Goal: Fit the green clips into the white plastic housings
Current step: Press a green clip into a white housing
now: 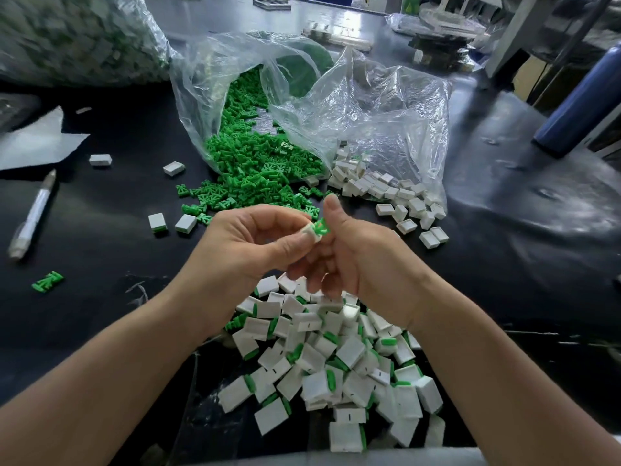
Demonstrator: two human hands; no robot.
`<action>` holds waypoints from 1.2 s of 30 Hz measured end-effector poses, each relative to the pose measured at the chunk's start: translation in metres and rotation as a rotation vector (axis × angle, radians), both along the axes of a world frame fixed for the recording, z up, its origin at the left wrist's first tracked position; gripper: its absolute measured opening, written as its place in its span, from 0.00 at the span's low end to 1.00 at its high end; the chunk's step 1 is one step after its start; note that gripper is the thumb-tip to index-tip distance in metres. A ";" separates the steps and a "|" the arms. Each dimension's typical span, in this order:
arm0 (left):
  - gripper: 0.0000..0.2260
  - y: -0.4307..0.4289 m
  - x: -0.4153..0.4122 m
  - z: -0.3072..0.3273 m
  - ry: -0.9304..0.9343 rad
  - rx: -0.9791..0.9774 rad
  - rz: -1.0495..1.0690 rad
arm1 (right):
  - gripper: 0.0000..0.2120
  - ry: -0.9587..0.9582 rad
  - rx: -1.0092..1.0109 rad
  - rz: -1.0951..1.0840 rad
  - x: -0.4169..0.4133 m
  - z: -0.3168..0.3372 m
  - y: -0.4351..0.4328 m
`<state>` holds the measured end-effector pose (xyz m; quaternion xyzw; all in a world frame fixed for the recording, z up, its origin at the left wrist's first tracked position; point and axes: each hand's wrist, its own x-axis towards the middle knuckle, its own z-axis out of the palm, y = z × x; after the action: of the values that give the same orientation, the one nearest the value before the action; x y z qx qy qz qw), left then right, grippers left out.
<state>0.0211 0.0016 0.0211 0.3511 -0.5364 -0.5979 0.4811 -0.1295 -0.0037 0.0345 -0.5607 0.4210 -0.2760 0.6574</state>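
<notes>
Left grip (pixel 255 240) pinches white housing (pixel 311 233), right grip (pixel 356 260) pinches green clip (pixel 321 226) at its mouth, centre, apparently not yet seated. Finished pile (pixel 336 364) 6 o'clock on counter (pixel 504 264). Loose clips (pixel 248 169) 12 o'clock, empty housings (pixel 386 193) 1 o'clock: much left.

Left hand (pixel 248 243) and right hand (pixel 356 250): both bare, with creases across the knuckles and at the wrists. Left forearm (pixel 117 364) and right forearm (pixel 487 348): uncovered along their whole visible length, from the wrists to the near edge of the table. Pale grey strip (pixel 336 456) between the forearms at that edge: whether garment or table rim cannot be told.
</notes>
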 end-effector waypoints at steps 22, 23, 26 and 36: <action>0.07 0.005 -0.005 0.001 0.049 -0.140 -0.005 | 0.25 0.089 -0.068 -0.128 0.013 0.000 0.010; 0.08 0.005 -0.005 0.001 0.051 -0.139 -0.001 | 0.25 0.089 -0.064 -0.133 0.013 0.000 0.010; 0.08 0.006 -0.006 0.002 0.056 -0.135 0.014 | 0.24 0.084 -0.068 -0.133 0.013 -0.002 0.011; 0.11 0.002 -0.003 -0.001 0.006 -0.098 0.040 | 0.39 -0.051 0.026 0.027 0.006 -0.002 0.006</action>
<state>0.0181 0.0039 0.0204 0.3360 -0.5563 -0.5624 0.5112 -0.1237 0.0023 0.0329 -0.5504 0.4003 -0.2757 0.6788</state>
